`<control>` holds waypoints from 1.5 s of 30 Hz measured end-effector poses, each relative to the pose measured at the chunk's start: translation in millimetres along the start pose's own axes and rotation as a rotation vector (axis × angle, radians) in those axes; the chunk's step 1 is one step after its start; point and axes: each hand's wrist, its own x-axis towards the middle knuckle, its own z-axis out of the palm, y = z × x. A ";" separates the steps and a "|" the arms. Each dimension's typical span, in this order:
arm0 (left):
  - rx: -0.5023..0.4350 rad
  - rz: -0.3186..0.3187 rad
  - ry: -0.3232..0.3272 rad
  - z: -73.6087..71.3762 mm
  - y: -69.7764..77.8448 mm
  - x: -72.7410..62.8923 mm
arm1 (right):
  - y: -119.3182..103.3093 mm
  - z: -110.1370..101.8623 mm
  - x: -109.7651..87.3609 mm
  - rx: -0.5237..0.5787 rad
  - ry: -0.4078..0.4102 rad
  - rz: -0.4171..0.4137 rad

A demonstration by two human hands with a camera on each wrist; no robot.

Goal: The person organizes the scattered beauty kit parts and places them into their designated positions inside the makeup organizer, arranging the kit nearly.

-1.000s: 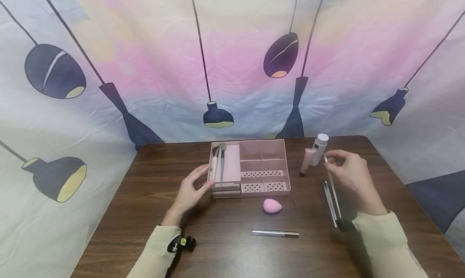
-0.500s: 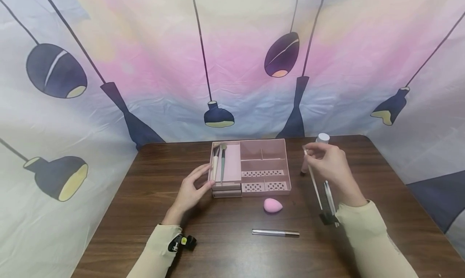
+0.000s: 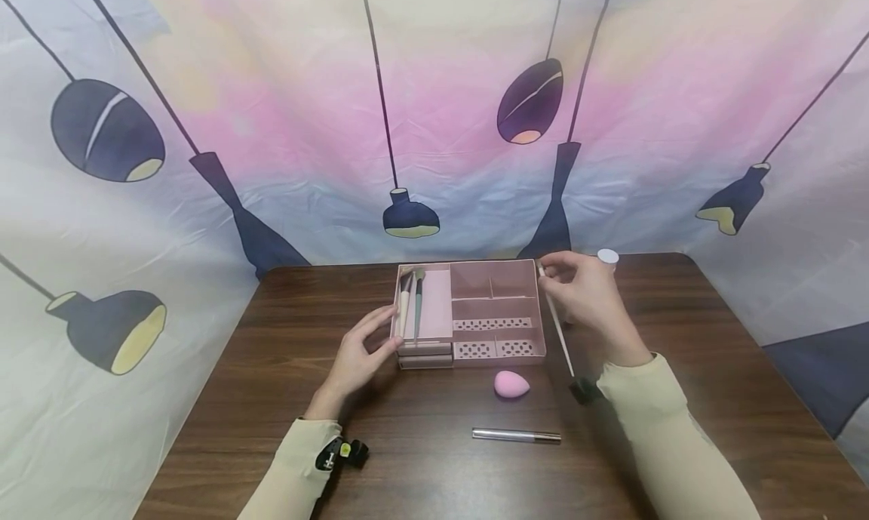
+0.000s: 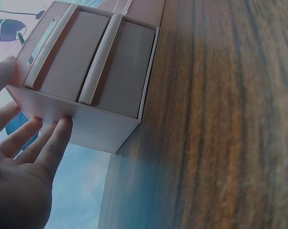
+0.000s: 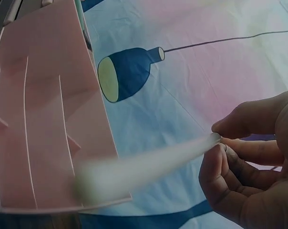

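The right hand (image 3: 585,287) pinches a slender pale stick (image 3: 559,327) just right of the pink organizer (image 3: 436,301) at frame center, apparently a carrying step; next likely calls for clearing the rim. The left hand (image 3: 356,360), fingers apart, touches the organizer's left side.

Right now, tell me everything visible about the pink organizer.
The pink organizer, apparently plastic, sits on the wooden table. Its left side has a top tray bearing brushes, above two stacked, seemingly closed drawers with lipped fronts; its right side is divided into open compartments, with dark-spotted panels toward the near edge. The left hand touches its left outer wall.
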 end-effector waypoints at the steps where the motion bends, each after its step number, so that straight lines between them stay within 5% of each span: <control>1: -0.001 -0.002 0.001 0.2 0.0 0.0 | -1.1 1.9 1.8 0.004 -0.006 -0.004; 6: 0.023 -0.005 0.005 0.8 4.9 -0.1 | -5.0 11.4 10.2 -0.019 -0.021 -0.011; 13: 0.048 -0.011 -0.030 -4.0 38.3 -2.5 | -9.8 22.9 18.3 -0.024 -0.019 -0.016; 17: 0.052 -0.027 -0.035 -4.9 40.5 -2.9 | -13.0 27.9 22.1 -0.010 -0.036 -0.004; 25: 0.032 -0.012 0.004 1.9 1.6 -2.7 | -17.6 38.1 32.7 -0.017 -0.046 -0.011; 45: 0.025 -0.009 -0.003 -0.2 0.3 0.3 | -35.3 71.7 46.5 0.035 -0.097 0.009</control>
